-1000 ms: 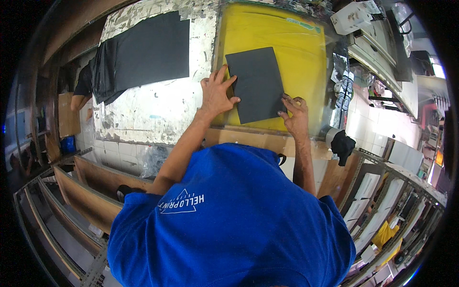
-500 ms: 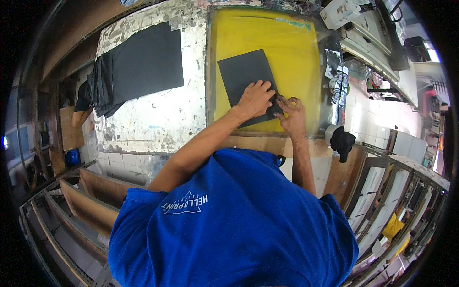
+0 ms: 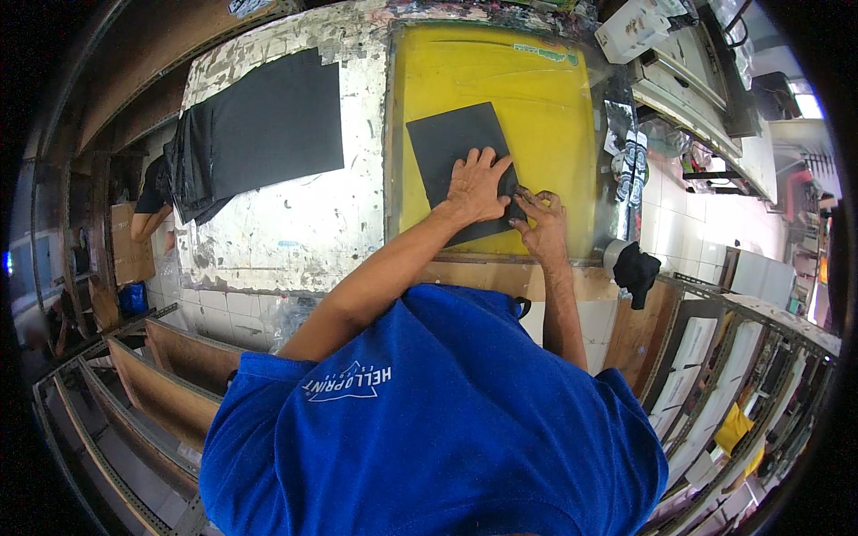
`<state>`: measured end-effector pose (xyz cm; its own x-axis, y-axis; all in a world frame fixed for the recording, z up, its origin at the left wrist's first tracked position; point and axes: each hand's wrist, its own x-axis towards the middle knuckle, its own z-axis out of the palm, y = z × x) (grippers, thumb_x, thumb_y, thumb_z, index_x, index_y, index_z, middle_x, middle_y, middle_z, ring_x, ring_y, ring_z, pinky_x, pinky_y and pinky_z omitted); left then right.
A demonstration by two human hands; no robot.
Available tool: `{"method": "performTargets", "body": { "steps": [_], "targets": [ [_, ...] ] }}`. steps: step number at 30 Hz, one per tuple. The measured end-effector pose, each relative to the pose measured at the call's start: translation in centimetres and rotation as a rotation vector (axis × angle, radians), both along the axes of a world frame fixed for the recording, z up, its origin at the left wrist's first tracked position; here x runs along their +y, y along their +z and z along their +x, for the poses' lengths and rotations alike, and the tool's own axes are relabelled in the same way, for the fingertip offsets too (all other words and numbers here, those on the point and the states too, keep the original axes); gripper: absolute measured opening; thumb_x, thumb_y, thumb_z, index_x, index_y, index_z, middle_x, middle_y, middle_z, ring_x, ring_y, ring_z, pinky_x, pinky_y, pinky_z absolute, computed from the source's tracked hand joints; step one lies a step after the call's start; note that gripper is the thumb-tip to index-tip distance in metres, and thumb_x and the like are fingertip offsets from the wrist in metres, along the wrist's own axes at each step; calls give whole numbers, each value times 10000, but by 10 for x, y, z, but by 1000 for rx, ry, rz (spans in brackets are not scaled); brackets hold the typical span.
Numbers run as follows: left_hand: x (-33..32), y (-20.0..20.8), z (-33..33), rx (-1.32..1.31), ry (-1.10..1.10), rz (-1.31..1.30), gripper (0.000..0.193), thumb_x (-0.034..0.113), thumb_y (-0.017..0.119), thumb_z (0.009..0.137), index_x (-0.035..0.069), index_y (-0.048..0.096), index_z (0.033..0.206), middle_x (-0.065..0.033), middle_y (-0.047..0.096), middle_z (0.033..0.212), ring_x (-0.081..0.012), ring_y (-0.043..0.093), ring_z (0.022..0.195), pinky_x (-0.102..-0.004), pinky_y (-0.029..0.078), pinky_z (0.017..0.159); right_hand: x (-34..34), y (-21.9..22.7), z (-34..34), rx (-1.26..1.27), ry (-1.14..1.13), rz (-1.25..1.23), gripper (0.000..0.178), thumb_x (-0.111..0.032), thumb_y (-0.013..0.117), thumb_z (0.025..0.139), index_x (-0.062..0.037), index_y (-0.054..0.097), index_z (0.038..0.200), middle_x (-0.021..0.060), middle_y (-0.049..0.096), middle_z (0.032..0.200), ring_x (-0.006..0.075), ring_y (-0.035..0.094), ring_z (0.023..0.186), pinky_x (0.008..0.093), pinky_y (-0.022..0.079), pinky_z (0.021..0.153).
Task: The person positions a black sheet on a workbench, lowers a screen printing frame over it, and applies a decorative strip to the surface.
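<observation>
A flat black rectangular sheet [image 3: 450, 143] lies tilted on a yellow panel [image 3: 559, 134]. Across its lower right part rests my left hand [image 3: 478, 186], palm down, fingers spread and pressing on the sheet. Beside it my right hand [image 3: 543, 221] has thumb and fingers closed together at the sheet's right edge, near the lower corner. The fingertips of the right hand look darkened. On the paint-spotted white tabletop [image 3: 295, 228] to the left, a fanned pile of larger black sheets [image 3: 273, 125] hangs over the left side.
A black cloth [image 3: 635, 273] sits on a round container right of the panel. A white box [image 3: 633, 29] stands at the back right. Metal racks with wooden boards [image 3: 168, 384] are at lower left, more racks [image 3: 715, 357] at lower right. Another person's arm [image 3: 154, 219] shows at far left.
The whole view has shifted slightly. My left hand's fingers have spread wider on the sheet; the right hand stays at its edge.
</observation>
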<state>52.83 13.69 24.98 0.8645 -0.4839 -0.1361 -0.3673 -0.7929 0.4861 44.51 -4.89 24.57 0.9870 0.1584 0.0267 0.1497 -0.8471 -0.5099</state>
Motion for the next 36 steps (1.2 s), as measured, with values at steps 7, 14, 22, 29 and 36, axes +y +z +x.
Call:
{"method": "performTargets", "body": {
  "steps": [7, 14, 22, 29, 36],
  "targets": [
    [-19, -15, -3, -41, 143, 14, 646, 461, 764, 855, 190, 578, 1411, -121, 498, 1199, -317, 475, 1155, -533, 426, 888, -5, -12, -7, -90, 15, -16, 380, -233, 822, 782, -81, 782, 1128, 13, 709, 1305, 291, 556, 1187, 436, 423, 996],
    [-27, 6, -8, 36, 194, 32, 765, 526, 837, 750, 167, 597, 1382, -127, 496, 1197, -317, 461, 1151, -531, 387, 871, -15, -18, -32, -214, 20, 152, 226, -98, 808, 786, -34, 769, 1000, 128, 747, 1104, 322, 623, 1127, 447, 485, 935],
    [-28, 3, -13, 10, 223, 14, 916, 544, 876, 671, 132, 546, 1420, -113, 504, 1193, -308, 466, 1139, -491, 353, 885, -10, -11, 35, -102, -319, 255, 323, -101, 850, 742, -23, 706, 1020, 129, 712, 1033, 311, 656, 1004, 409, 531, 827],
    [-29, 4, -13, -16, 245, -2, 1014, 588, 897, 611, 76, 537, 1409, -101, 518, 1226, -293, 471, 1150, -485, 356, 889, -6, -16, 100, -137, -115, 36, 461, -217, 915, 646, -54, 677, 1005, 110, 664, 972, 320, 607, 984, 434, 498, 869],
    [-29, 3, -11, 12, 289, -10, 1109, 639, 877, 619, 80, 438, 1471, -113, 517, 1232, -291, 472, 1148, -484, 358, 892, 8, -20, 148, -134, -193, -19, 501, -294, 952, 608, -62, 683, 962, 110, 672, 982, 321, 602, 972, 440, 492, 855]
  ]
}}
